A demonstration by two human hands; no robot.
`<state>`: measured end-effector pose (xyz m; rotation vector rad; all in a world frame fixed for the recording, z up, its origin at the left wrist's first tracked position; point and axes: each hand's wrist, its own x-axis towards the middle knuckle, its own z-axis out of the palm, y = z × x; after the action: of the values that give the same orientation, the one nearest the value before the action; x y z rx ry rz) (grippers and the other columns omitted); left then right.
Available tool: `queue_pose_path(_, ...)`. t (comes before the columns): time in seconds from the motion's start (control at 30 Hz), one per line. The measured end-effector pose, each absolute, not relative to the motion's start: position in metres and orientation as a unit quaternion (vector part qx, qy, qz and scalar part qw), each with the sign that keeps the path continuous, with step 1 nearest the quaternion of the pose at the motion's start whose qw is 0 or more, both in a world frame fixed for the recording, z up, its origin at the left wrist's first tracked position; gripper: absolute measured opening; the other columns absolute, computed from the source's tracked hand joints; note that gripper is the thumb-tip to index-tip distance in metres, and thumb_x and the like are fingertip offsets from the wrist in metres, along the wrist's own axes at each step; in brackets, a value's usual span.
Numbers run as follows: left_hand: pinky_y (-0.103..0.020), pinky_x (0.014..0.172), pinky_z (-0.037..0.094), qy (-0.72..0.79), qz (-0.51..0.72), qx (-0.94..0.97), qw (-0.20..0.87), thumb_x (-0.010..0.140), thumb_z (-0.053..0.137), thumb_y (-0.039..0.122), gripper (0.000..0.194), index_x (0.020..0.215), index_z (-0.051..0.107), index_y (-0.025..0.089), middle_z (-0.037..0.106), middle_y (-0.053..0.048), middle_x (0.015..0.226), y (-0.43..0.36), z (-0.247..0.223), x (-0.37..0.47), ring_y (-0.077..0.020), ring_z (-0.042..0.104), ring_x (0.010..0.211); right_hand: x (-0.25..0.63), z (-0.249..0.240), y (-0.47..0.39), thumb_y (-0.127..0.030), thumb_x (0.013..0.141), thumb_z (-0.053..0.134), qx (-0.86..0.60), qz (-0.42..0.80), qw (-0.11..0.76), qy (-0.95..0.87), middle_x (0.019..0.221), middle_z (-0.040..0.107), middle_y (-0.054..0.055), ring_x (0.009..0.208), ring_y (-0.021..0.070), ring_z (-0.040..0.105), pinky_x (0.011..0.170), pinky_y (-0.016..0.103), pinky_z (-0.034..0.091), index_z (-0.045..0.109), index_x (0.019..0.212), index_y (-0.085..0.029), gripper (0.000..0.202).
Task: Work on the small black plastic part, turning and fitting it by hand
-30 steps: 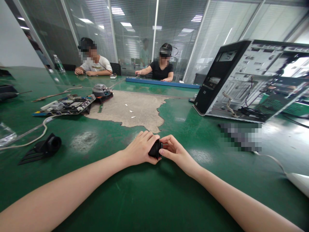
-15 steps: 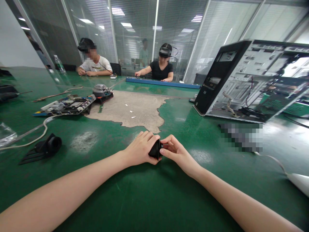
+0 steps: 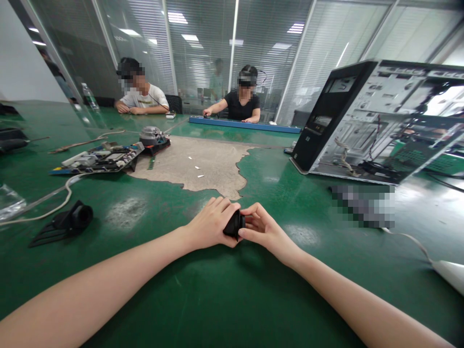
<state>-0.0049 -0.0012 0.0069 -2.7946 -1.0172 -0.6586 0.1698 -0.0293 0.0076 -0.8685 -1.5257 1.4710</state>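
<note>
Between my hands, just above the green table point(image 3: 224, 295), is a small black part point(image 3: 232, 225). My left hand point(image 3: 213, 222) is wrapped round its left side, with the thumb across the top. The fingers of my right hand point(image 3: 261, 224) pinch the right end of the same part, thumb low and index finger high. My fingers hide much of its shape. To the left lies another black piece point(image 3: 72, 220), with a round opening and several long prongs.
A circuit board point(image 3: 105, 158) and a round metal-topped part point(image 3: 152, 137) lie at the left, near a pale cable point(image 3: 67, 195). An open computer case point(image 3: 362, 125) stands at the right. Two people sit across the table behind a blue bar point(image 3: 242, 124).
My right thumb and fingers have shifted slightly on the right end of the black part. My left hand has stayed in place.
</note>
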Motion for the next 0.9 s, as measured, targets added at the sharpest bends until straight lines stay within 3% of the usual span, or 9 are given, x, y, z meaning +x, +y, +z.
queue_pose_path(0.13,-0.035,0.072,0.035,-0.337,-0.22,-0.914,0.047,0.061,0.059,0.043,0.053,0.103,0.044,0.013,0.05,-0.007,0.089,-0.0009,0.0062,-0.0041,-0.0238,0.045,0.082,0.1684,0.0059,-0.0286,-0.029,0.069,0.064,-0.346,0.581,0.422,-0.604,0.085,0.053,-0.001,0.079,0.0128,0.055,0.072,0.031,0.046,0.043,0.085,-0.022,0.027)
queue_pose_path(0.3,-0.035,0.072,0.034,-0.338,-0.221,-0.914,0.048,0.062,0.058,0.042,0.051,0.102,0.044,0.014,0.05,-0.007,0.089,-0.0013,0.0072,-0.0038,-0.0236,0.044,0.082,0.1692,0.0034,-0.0256,-0.029,0.069,0.065,-0.373,0.564,0.411,-0.612,0.09,0.054,0.002,0.087,0.0164,0.054,0.078,0.035,0.044,0.045,0.093,-0.021,0.033)
queue_pose_path(0.53,-0.034,0.07,0.034,-0.334,-0.212,-0.917,0.056,0.06,0.06,0.04,0.052,0.102,0.044,0.013,0.05,-0.007,0.087,-0.0021,0.0076,-0.005,-0.0231,0.044,0.08,0.1695,0.0069,-0.0269,-0.024,0.061,0.072,-0.344,0.58,0.408,-0.616,0.09,0.053,-0.001,0.087,0.0141,0.055,0.082,0.034,0.042,0.042,0.083,-0.023,0.037)
queue_pose_path(0.73,-0.034,0.071,0.034,-0.329,-0.225,-0.916,0.052,0.063,0.057,0.043,0.052,0.102,0.044,0.012,0.05,-0.008,0.088,-0.0019,0.0078,-0.0047,-0.0233,0.044,0.081,0.169,0.0047,-0.0269,-0.03,0.071,0.063,-0.353,0.575,0.42,-0.607,0.085,0.054,-0.001,0.082,0.0135,0.054,0.075,0.031,0.044,0.044,0.084,-0.022,0.025)
queue_pose_path(0.9,-0.034,0.072,0.035,-0.333,-0.224,-0.915,0.046,0.063,0.057,0.043,0.05,0.1,0.045,0.013,0.05,-0.007,0.089,-0.0017,0.0082,-0.0041,-0.0233,0.044,0.081,0.1694,0.0046,-0.0256,-0.027,0.07,0.064,-0.378,0.556,0.413,-0.614,0.09,0.054,0.002,0.088,0.0155,0.053,0.079,0.033,0.043,0.045,0.093,-0.021,0.031)
